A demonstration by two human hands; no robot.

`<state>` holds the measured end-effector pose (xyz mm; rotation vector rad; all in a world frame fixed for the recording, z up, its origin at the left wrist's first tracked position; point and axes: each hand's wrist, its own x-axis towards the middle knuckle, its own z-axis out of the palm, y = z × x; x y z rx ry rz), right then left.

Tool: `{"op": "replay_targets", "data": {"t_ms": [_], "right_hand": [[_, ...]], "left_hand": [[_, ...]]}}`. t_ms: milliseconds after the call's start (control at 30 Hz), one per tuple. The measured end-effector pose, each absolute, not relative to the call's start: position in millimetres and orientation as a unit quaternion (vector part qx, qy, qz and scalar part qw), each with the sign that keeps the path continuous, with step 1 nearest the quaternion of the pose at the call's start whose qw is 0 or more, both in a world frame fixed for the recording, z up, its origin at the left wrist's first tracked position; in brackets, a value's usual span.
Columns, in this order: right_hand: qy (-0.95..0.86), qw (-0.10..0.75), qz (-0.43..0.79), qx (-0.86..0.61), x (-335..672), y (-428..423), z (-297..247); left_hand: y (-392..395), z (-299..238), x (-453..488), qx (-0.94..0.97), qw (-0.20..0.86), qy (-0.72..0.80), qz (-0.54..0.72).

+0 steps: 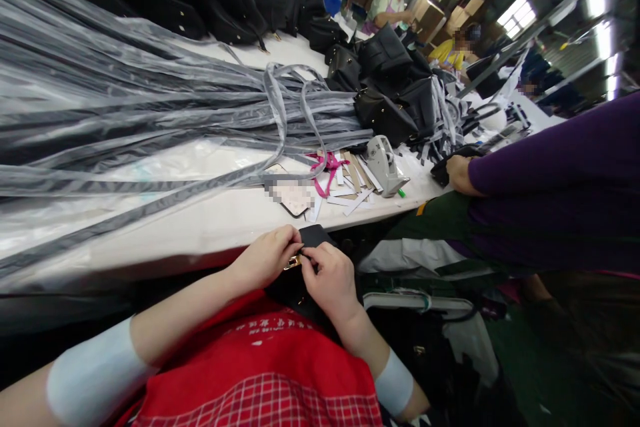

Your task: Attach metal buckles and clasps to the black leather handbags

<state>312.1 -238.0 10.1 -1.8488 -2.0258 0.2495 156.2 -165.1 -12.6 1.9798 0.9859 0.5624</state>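
A black bag (315, 235) with a gold clasp (292, 263) lies at my lap, just below the table's front edge. My left hand (265, 257) comes in from the left, its fingertips pinched on the bag beside the clasp. From the right, my right hand (333, 280) also pinches the bag at the clasp, thumb and fingertips close to those of the left. Whatever small part lies between the fingertips is hidden. The lower part of the bag is dark and partly covered by my hands.
Long plastic-wrapped grey straps (150, 113) spread over the white table (215, 213). A phone (293, 197), pink ribbon (327, 170), paper strips (357, 197) and a grey tape dispenser (385, 167) lie ahead. Black bags (385, 53) pile behind. A purple-sleeved co-worker's arm (540, 153) reaches in at right.
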Motion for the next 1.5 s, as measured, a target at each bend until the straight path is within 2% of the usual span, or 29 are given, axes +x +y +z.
{"op": "replay_targets", "data": {"t_ms": [133, 300, 500, 600, 700, 767, 833, 967, 1067, 1200, 1333, 1500], "right_hand": [[-0.745, 0.179, 0.101, -0.634, 315, -236, 12], [-0.748, 0.143, 0.048, -0.646, 314, -236, 6], [-0.714, 0.225, 0.053, -0.661, 316, -236, -3], [-0.699, 0.278, 0.087, -0.653, 319, -237, 1], [-0.684, 0.327, 0.078, -0.647, 324, -240, 13], [-0.704, 0.317, 0.077, -0.631, 328, -244, 22], [-0.727, 0.269, 0.081, -0.626, 333, -247, 28], [-0.725, 0.171, 0.072, -0.663, 340, -248, 25], [-0.711, 0.151, 0.096, -0.680, 346, -244, 18], [-0.626, 0.197, 0.085, -0.750, 364, -240, 15], [-0.563, 0.270, 0.136, -0.769, 387, -241, 12], [-0.538, 0.355, 0.230, -0.729, 394, -248, 13]], "left_hand": [[-166, -14, 158, 0.785, 0.422, 0.388, 0.233], [-164, -16, 160, 0.781, 0.430, 0.380, 0.244], [-163, -12, 163, 0.752, 0.463, 0.393, 0.257], [-165, -10, 164, 0.695, 0.545, 0.383, 0.271], [-165, -8, 162, 0.566, 0.699, 0.338, 0.277], [-164, -3, 158, 0.475, 0.773, 0.312, 0.282], [-162, 4, 153, 0.418, 0.802, 0.302, 0.301], [-162, 16, 149, 0.386, 0.808, 0.299, 0.330], [-163, 21, 149, 0.383, 0.814, 0.284, 0.331], [-153, 37, 129, 0.349, 0.800, 0.280, 0.399], [-135, 53, 93, 0.344, 0.715, 0.317, 0.519], [-136, 44, 84, 0.412, 0.670, 0.393, 0.477]]}}
